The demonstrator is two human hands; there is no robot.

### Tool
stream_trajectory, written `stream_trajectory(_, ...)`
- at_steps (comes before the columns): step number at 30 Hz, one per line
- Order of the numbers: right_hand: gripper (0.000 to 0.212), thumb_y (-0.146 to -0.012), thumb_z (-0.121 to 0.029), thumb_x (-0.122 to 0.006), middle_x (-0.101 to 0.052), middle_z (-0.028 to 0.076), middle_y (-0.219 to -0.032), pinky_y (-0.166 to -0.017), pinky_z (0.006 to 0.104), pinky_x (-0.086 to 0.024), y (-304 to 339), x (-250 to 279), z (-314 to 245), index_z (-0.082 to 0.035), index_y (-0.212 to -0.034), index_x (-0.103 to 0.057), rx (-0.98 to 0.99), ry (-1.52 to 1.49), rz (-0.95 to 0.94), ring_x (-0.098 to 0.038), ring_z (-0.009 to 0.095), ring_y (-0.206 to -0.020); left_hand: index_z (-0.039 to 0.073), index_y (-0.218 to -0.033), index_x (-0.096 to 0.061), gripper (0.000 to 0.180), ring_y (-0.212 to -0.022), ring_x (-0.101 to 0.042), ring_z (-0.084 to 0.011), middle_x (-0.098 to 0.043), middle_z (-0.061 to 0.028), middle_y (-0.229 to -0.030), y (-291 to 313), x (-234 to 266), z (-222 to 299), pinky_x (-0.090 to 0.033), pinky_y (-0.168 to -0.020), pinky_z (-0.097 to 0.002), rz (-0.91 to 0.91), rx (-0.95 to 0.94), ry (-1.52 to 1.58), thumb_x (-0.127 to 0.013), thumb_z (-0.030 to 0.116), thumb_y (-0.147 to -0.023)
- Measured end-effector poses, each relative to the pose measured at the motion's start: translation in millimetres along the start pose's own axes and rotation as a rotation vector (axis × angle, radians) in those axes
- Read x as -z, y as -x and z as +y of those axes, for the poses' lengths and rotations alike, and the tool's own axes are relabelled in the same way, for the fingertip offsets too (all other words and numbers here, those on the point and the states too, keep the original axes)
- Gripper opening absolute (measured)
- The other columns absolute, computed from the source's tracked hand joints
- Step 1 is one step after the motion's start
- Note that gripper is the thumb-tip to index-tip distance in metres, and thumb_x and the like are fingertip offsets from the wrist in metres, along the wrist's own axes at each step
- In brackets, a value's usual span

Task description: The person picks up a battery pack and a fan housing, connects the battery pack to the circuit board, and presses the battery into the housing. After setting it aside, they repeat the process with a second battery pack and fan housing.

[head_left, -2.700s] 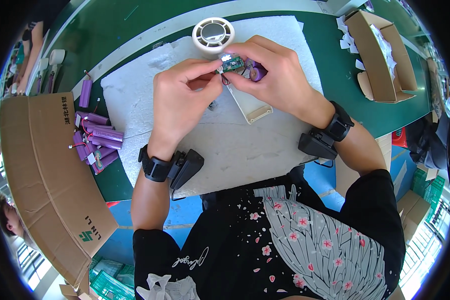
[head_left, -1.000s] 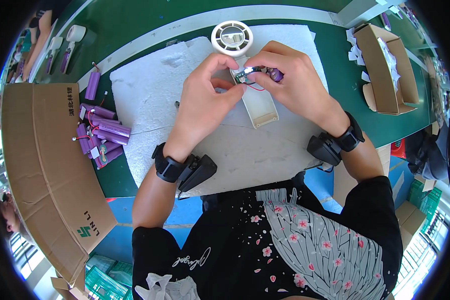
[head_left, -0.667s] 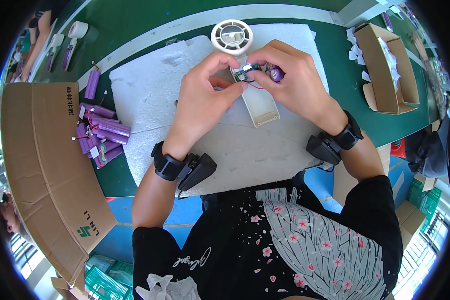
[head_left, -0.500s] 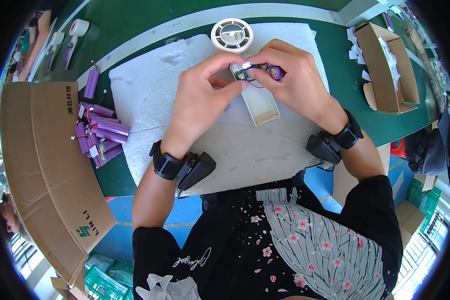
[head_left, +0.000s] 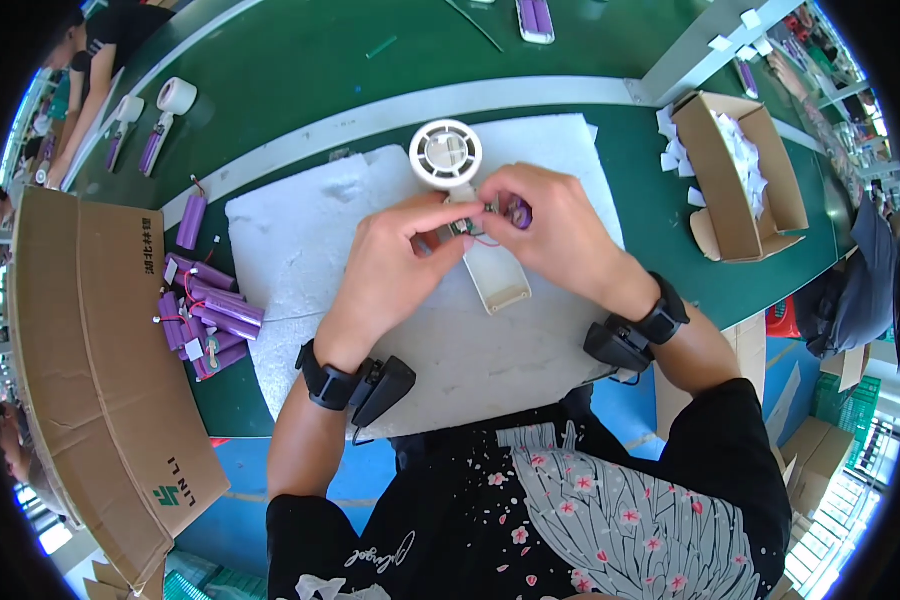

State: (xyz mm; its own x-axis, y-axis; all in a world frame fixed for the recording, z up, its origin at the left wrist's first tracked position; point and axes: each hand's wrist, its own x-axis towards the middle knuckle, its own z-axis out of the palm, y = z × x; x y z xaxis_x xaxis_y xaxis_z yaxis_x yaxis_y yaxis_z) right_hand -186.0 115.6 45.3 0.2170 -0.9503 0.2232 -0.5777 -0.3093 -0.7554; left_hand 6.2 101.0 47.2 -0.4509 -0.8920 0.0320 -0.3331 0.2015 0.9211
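A white handheld fan (head_left: 446,155) lies on the foam sheet with its round grille away from me. Its open handle shell (head_left: 498,282) points toward me. My left hand (head_left: 395,250) pinches at the small green circuit board (head_left: 460,227) where the handle meets the fan head. My right hand (head_left: 555,225) is closed around a purple battery cell (head_left: 518,212), its thumb and forefinger pressed together beside the board. A red wire (head_left: 485,242) loops below the fingertips. What exactly sits between the fingertips of both hands is too small and covered to make out.
Several purple battery cells (head_left: 215,310) with wires lie piled left of the foam sheet (head_left: 300,220). A large cardboard box (head_left: 100,350) stands at the left. An open carton (head_left: 745,180) with white pieces is at the right. Two fans (head_left: 160,130) lie at the far left, near another person's arm (head_left: 92,115).
The whole view has shifted, so the bench sits lower in the picture and more of its far side shows. Both hands stay at the circuit board; the bright white bit between them is now covered.
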Motion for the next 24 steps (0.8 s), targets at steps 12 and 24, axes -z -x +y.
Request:
stream_trajectory(12,0.039,-0.086,-0.016,-0.068,-0.058,0.007,-0.107,-0.055,0.0238,-0.045,-13,45,0,-0.005,-0.121,-0.053,-0.309,-0.485,-0.518,-0.059,0.012,-0.064,0.006,-0.110,-0.069,0.033,-0.073,-0.057,-0.0087,-0.065,-0.0038,-0.104,-3,11,-7,-0.047,-0.064,-0.0226,-0.028,-0.052,0.006,-0.068,0.000,-0.078)
stream_trajectory(24,0.025,-0.085,-0.008,-0.065,-0.065,0.011,-0.096,-0.056,0.0306,-0.051,-12,52,-15,-0.001,-0.109,-0.061,-0.317,0.031,-0.297,-0.066,0.019,-0.068,0.006,-0.103,-0.071,0.030,-0.074,-0.062,-0.0132,-0.065,-0.0066,-0.097,-2,-3,-14,-0.050,-0.068,-0.0242,0.178,-0.015,0.075,-0.065,-0.004,-0.075)
